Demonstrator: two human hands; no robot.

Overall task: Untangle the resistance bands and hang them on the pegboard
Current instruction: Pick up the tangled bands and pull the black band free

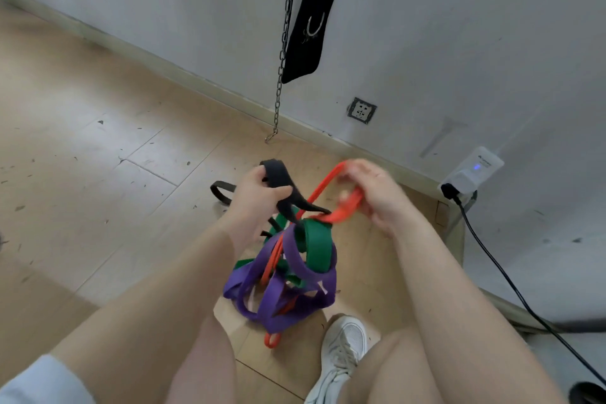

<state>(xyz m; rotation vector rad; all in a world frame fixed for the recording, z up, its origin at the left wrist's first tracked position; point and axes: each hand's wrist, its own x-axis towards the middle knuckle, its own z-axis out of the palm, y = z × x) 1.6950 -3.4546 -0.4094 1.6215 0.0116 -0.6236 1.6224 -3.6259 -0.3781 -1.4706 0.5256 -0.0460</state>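
Hanging nearest, low at 6 o'clock from both hands: a knotted clump of wide flat rubber loops, the purple resistance band (pixel 282 302) wrapped round the green resistance band (pixel 315 248), limp and matte, folds overlapping, dangling above the pale wood-plank floor (pixel 98 147) beside a white sneaker (pixel 341 357). Threading up through that clump toward 1 o'clock, the narrow orange resistance band (pixel 323 188), long axis running from a small loop at the bottom up to the right hand (pixel 377 193), grip there closed round its top bend, fingers blurred. Sitting at 9 o'clock from that, the left hand (pixel 259 193), grip closed on the broad black resistance band (pixel 278 174), which trails down at 5 o'clock into the knot. Probably turning on the orange strand: nearer the right hand, needing a pull up and away from the knot while the left hand anchors. Farther off, a steel chain (pixel 283 43) and a black strap (pixel 311 10) hanging against the grey wall (pixel 459 26); no pegboard in sight.
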